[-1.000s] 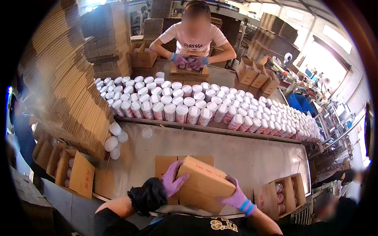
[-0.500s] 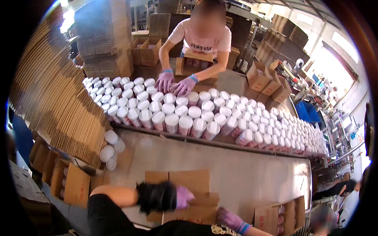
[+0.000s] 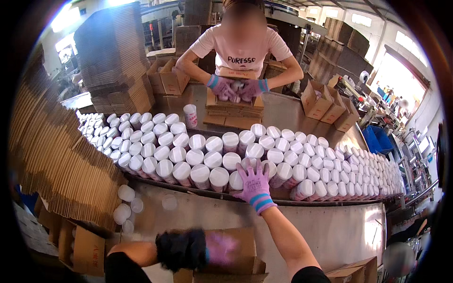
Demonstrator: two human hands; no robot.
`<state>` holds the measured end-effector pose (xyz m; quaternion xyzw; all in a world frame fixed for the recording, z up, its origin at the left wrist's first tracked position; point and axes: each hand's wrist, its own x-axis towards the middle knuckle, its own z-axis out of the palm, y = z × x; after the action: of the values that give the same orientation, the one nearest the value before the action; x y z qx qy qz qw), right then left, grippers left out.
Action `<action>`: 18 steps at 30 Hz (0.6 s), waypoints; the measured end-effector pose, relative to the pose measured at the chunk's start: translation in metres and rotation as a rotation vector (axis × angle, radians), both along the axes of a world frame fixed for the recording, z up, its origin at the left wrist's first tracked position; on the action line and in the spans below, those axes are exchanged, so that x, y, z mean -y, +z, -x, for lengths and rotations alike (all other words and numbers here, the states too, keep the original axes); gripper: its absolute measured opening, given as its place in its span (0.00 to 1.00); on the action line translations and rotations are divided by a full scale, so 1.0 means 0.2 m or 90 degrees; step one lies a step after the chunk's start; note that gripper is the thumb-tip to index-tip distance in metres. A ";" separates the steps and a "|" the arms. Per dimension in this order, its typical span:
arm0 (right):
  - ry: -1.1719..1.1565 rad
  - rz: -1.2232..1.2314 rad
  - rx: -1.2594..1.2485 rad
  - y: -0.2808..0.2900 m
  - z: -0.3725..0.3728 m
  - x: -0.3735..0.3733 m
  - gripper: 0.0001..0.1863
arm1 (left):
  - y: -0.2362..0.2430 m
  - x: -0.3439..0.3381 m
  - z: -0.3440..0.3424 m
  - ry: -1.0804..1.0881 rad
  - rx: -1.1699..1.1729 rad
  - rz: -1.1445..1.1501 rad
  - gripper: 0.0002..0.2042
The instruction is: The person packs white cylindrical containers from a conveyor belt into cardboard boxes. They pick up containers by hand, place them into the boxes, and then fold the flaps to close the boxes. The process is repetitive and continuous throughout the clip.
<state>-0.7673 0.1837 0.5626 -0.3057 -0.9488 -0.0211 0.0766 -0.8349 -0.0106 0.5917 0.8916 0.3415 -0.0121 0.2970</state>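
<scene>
Right grip (image 3: 255, 183), fingers apart, lies over round, white-topped, pink-marked canisters (image 3: 219, 178); left grip (image 3: 222, 247) is too blurred to tell.

Past the grey worktable (image 3: 330, 226), off to its right, a bright doorway (image 3: 395, 78) opens in a pale wall (image 3: 405, 55) with high windows (image 3: 410, 46); beyond the worktable's left another window (image 3: 66, 46) glows. Daylight glare (image 3: 373, 231) whitens the worktable's right end.

The left hand (image 3: 222, 248) is too blurred to show its grip on the open carton (image 3: 245, 241), the right hand (image 3: 255, 184) partly hides the canisters (image 3: 235, 180) beneath, the lower edge cuts off the lower-right box (image 3: 351, 273), and the farthest right-hand lids (image 3: 377, 162) are too small to separate.
</scene>
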 end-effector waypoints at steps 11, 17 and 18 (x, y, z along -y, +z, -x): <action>0.168 -0.161 -0.181 -0.06 -0.23 0.06 0.35 | -0.25 -0.30 0.28 0.529 -0.184 -0.681 0.25; 0.235 0.075 -0.012 0.27 -0.47 0.55 0.39 | -0.04 0.20 0.00 0.555 -0.103 -0.246 0.25; 0.251 0.108 0.075 0.19 -0.47 0.63 0.33 | -0.06 0.26 -0.01 0.534 -0.104 -0.140 0.26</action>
<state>-0.6727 0.0586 0.6001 -0.1182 -0.9914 0.0565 -0.0024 -0.8332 -0.0632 0.5795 0.6983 0.6954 0.0758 0.1516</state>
